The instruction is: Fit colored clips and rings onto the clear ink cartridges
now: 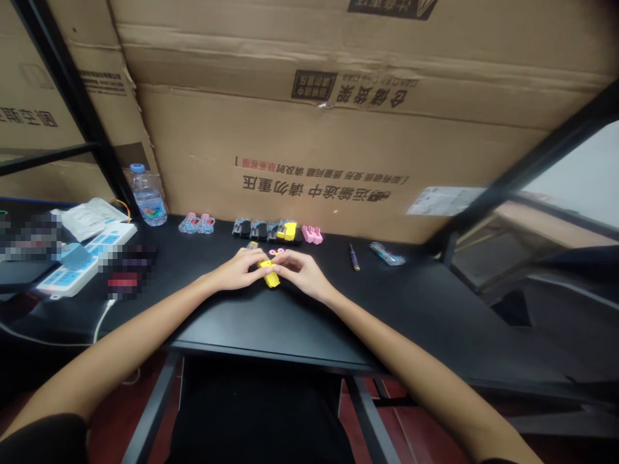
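Between both hands, just above the black table, is a small yellow plastic piece. My left hand pinches it from the left with thumb and fingers. From the right, my right hand has its thumb and fingertips closed at the upper part of the same piece. Small pink rings lie just behind the fingertips. Part of a clear and yellow item shows behind my left hand. Farther back stand black and clear parts, a yellow part and a pink part in a row.
Two clear parts and a water bottle stand at the back left. A power strip with cables lies at the left. To the right are a screwdriver and a clear piece. Cardboard rises behind.
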Motion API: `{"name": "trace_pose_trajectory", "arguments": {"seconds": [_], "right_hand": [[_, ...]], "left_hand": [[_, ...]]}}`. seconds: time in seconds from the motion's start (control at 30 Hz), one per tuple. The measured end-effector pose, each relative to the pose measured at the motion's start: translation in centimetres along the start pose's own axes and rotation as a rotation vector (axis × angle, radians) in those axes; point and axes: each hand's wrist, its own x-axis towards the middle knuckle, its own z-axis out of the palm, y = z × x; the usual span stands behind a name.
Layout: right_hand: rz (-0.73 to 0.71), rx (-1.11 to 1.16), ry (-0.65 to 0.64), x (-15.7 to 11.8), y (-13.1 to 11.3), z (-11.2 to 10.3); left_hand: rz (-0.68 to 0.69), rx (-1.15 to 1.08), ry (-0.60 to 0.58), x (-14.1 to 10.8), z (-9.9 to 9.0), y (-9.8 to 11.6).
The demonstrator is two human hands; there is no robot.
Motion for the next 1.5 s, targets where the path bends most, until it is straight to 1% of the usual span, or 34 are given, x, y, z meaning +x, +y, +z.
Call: {"name": "trace_pose_trajectory", "arguments": {"seconds": [0.17,0.4,0.73,0.87,0.93,0.97,1.07,1.13,1.23,1.3,1.37,1.5], "right_hand": [[0.009,0.072,0.048,0.0,-0.1,0.3],[0.013,0.116,0.042,0.2,0.3,0.1],[0.002,0.076,0.079,0.1,0.2,0.3],[-0.031,0.043,0.087,0.1,0.1,0.4],[-0.092,-0.037,0.126,0.1,0.1,0.1],[-0.142,-0.116,0.152,0.2,0.2,-0.2],[-0.309,-0.454,0.194,0.4,0.7,-1.4],[-0.358,-0.657,0.166,0.5,1.4,-2.3],[-0.369,-0.869,0.072,0.6,2.5,-3.1],[-0.371,-0.959,0.011,0.6,3.0,-3.3],[-0.373,-0.999,-0.022,0.6,3.2,-3.2],[-0.398,-0.964,-0.055,0.7,2.8,-3.2]], "left_hand": [[0.003,0.012,0.005,0.0,0.0,0.0],[0.003,0.027,0.010,0.0,0.0,-0.3],[0.003,0.036,0.007,0.1,0.0,-0.3],[-0.002,0.036,0.023,0.1,-0.1,-0.2],[-0.009,0.036,0.040,0.1,-0.1,-0.2],[-0.009,0.035,0.048,0.1,-0.2,-0.2],[0.011,0.027,0.060,0.1,-0.4,-0.5],[0.029,0.018,0.073,0.2,-0.5,-0.9],[0.048,0.006,0.094,0.2,-0.5,-1.5],[0.046,0.016,0.105,0.1,-0.5,-1.8],[0.037,0.042,0.103,0.0,-0.5,-2.0],[0.035,0.064,0.067,-0.1,-0.4,-2.0]]}}
